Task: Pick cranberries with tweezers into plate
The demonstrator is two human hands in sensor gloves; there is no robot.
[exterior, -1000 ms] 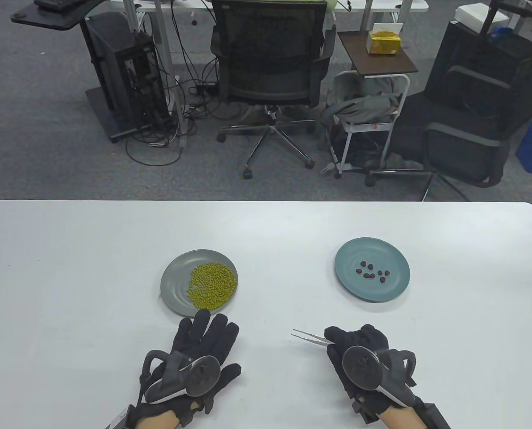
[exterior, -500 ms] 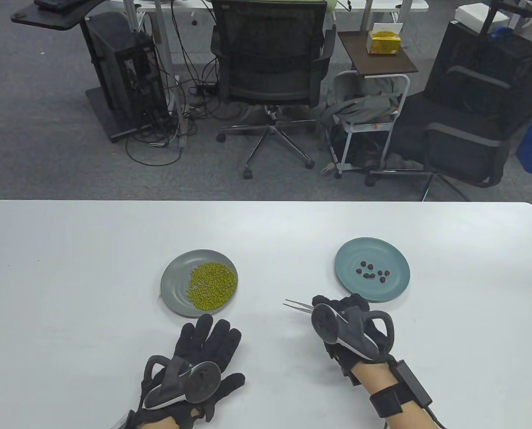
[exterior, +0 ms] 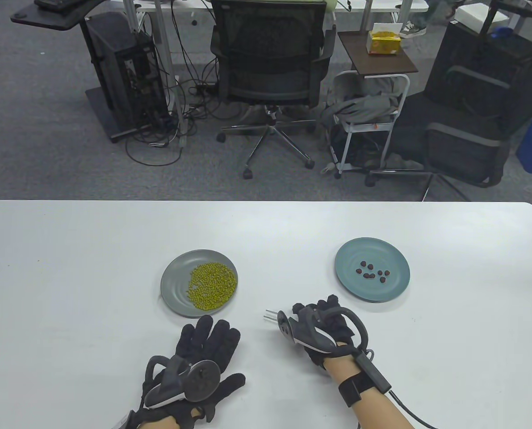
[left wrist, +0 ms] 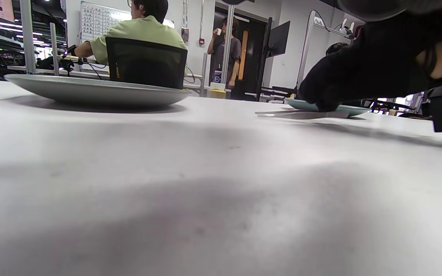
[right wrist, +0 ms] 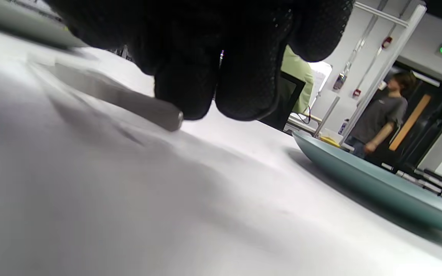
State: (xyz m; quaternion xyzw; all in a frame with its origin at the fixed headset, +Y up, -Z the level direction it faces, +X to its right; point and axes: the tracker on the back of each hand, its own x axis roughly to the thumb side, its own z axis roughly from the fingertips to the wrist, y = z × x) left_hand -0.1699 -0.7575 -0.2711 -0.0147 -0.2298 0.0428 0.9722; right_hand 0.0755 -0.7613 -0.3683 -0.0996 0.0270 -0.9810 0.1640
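Several dark red cranberries lie on a teal plate at the right. A grey plate at the left holds a pile of green beans. My right hand holds metal tweezers low over the table, between the two plates, tips pointing left. In the right wrist view my fingertips pinch the tweezers near their back end. My left hand rests flat on the table, fingers spread, just in front of the grey plate. It holds nothing.
The white table's far edge runs behind both plates. Beyond it are an office chair, a small cart and a computer tower on the floor. The left wrist view shows the grey plate and my right hand.
My right hand has moved forward and to the left with the tweezers and has rolled at the wrist. My left hand has slid back slightly and stays flat.
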